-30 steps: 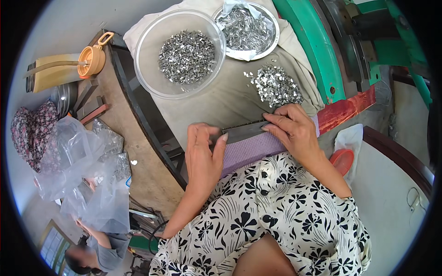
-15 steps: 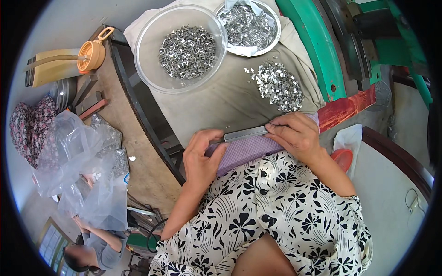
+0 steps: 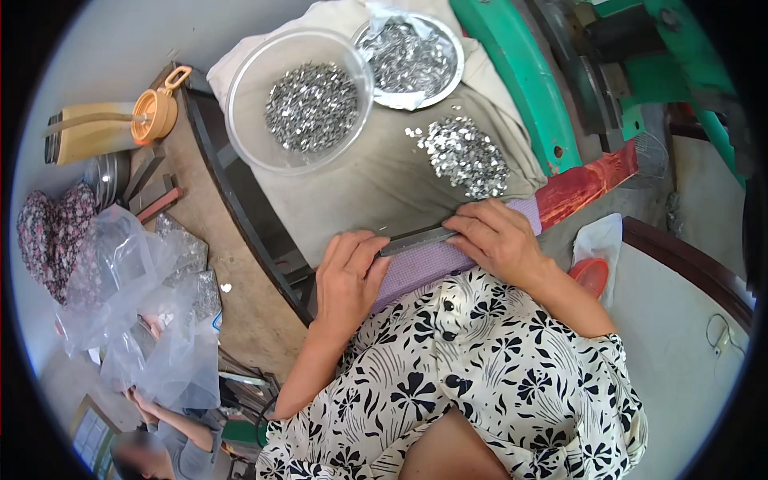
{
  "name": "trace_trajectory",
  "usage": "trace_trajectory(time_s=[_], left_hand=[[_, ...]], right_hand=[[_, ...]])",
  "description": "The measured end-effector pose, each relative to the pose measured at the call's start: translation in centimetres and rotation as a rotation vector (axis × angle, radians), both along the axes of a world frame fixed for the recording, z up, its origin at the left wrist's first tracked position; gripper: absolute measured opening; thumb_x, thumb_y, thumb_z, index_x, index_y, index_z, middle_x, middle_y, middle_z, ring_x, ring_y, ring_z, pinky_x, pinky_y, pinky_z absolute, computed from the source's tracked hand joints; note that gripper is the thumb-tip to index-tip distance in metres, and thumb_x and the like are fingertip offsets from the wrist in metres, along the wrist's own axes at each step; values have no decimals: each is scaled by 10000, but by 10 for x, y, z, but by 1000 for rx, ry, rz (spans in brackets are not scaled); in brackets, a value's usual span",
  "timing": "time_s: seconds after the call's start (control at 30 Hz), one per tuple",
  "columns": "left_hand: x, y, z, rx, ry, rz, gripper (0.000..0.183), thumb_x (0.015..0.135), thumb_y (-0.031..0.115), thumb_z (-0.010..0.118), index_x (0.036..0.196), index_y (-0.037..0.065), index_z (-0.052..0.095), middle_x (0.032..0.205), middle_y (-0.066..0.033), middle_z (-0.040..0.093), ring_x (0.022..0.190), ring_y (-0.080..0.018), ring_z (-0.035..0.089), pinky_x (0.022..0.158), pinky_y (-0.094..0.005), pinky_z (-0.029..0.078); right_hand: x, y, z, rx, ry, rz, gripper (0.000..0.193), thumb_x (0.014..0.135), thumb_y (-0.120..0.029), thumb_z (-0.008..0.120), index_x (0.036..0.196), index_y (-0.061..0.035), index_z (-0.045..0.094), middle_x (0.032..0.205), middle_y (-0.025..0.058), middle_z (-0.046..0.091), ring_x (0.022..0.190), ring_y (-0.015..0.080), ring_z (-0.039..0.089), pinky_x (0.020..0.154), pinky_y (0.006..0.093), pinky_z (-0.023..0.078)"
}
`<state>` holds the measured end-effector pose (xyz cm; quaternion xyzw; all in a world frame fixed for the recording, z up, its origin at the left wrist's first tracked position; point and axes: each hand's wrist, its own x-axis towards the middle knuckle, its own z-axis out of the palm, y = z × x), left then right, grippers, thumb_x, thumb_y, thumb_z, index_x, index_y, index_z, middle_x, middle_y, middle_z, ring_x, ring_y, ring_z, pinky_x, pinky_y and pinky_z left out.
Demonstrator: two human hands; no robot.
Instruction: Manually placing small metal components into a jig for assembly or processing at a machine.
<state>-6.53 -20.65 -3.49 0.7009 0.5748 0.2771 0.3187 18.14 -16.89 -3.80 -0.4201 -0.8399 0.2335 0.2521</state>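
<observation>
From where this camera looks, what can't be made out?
Head view: the dark bar, its ends covered by the left hand and right hand.
Head view: the exact shape of single silvery pieces in the clear bowl, too small.
Head view: the green machine, cut off by the top edge.

Bar (image 3: 414,241), centre: dark grey. Pad (image 3: 420,270), centre: lilac, fine check. Shirt (image 3: 516,364), lower centre: cream-white, black flowers and leaves. Heaped pieces (image 3: 470,160), upper centre: silvery. Cloth (image 3: 352,200), mid-upper centre: khaki. Machine frame (image 3: 518,88), upper right: green. Board (image 3: 588,184), right: mottled red. Ringed cap (image 3: 166,120), upper left: orange. Bundle (image 3: 54,240), far left: dark, pink floral speckle.
</observation>
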Motion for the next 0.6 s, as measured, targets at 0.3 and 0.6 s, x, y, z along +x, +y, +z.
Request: trace_trajectory(time_s=[0.3,0.6], left_hand=[[7,5,-3,88,103,-66,271,724,13,769,985,18,694,989,-120,669,898,-308,635,770,-384,516],[14,8,10,142,42,-50,280,718,5,763,988,17,693,981,-121,671,887,-304,636,768,-377,519]], right_hand=[[10,-1,-6,-43,25,-34,249,772,-110,779,995,-40,696,988,90,652,873,254,666,739,358,549],[18,1,9,5,53,-40,251,778,-119,781,1005,-50,698,989,83,643,879,254,664,724,357,553]])
